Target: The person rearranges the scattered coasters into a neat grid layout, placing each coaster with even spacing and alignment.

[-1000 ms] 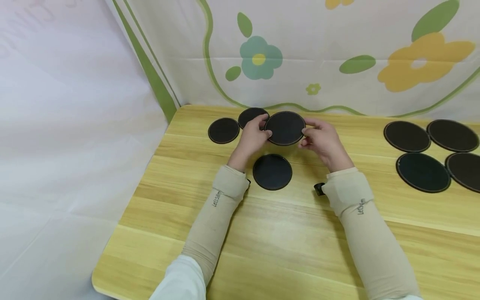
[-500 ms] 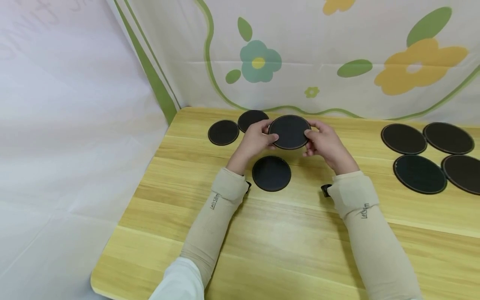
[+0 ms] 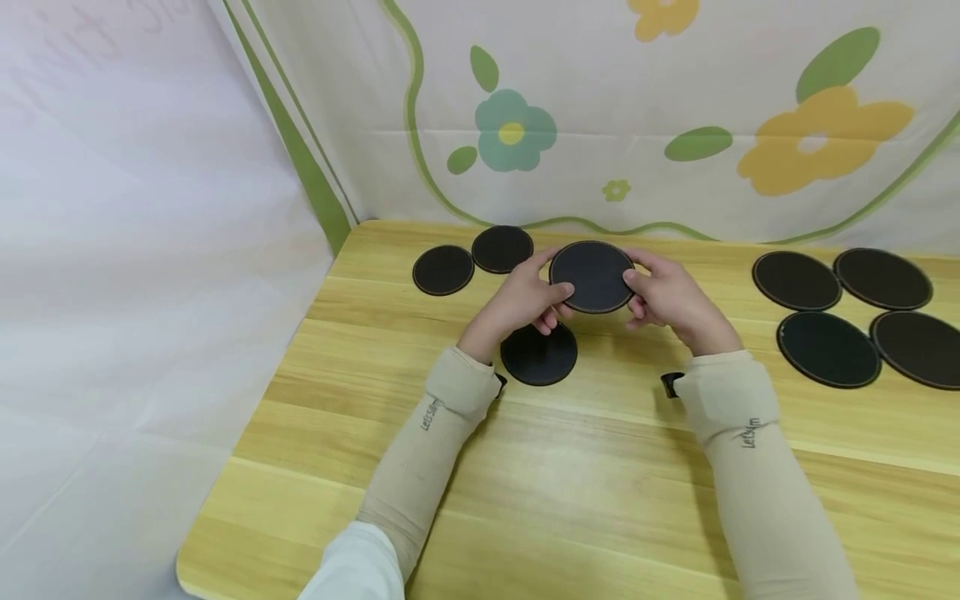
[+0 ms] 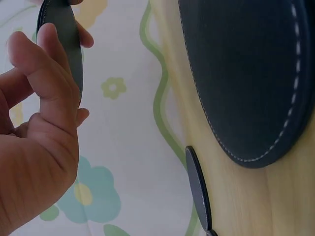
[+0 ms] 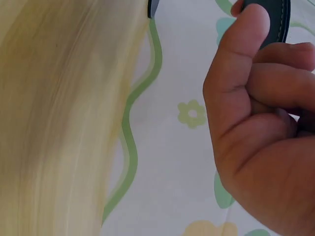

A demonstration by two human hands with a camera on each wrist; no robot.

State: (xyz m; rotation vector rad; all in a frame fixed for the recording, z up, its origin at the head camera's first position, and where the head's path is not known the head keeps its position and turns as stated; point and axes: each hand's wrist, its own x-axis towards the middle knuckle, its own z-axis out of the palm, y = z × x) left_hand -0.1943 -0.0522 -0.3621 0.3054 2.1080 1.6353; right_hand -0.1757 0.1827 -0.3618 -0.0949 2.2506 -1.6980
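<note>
A round black coaster [image 3: 592,277] with stitching along its rim is held up off the table between both hands. My left hand [image 3: 519,302] pinches its left edge, thumb on the upper face. On the opposite edge my right hand [image 3: 675,302] pinches it the same way. Another black coaster [image 3: 538,357] lies flat on the table just below the left hand, its top edge partly covered by the fingers. In the left wrist view the held coaster [image 4: 74,54] appears nearly edge-on; in the right wrist view only a corner of the held coaster [image 5: 275,22] shows.
Two coasters lie side by side at the back left, one on the left [image 3: 443,270] and one on the right [image 3: 502,249]. Several more coasters [image 3: 828,349] are grouped at the right. A printed cloth [image 3: 585,83] hangs behind the wooden table [image 3: 570,492].
Both hands have drawn the held coaster slightly rightward and nearer to me. The left hand's lower fingers have spread below it, over the coaster on the table. The head view has tilted a little.
</note>
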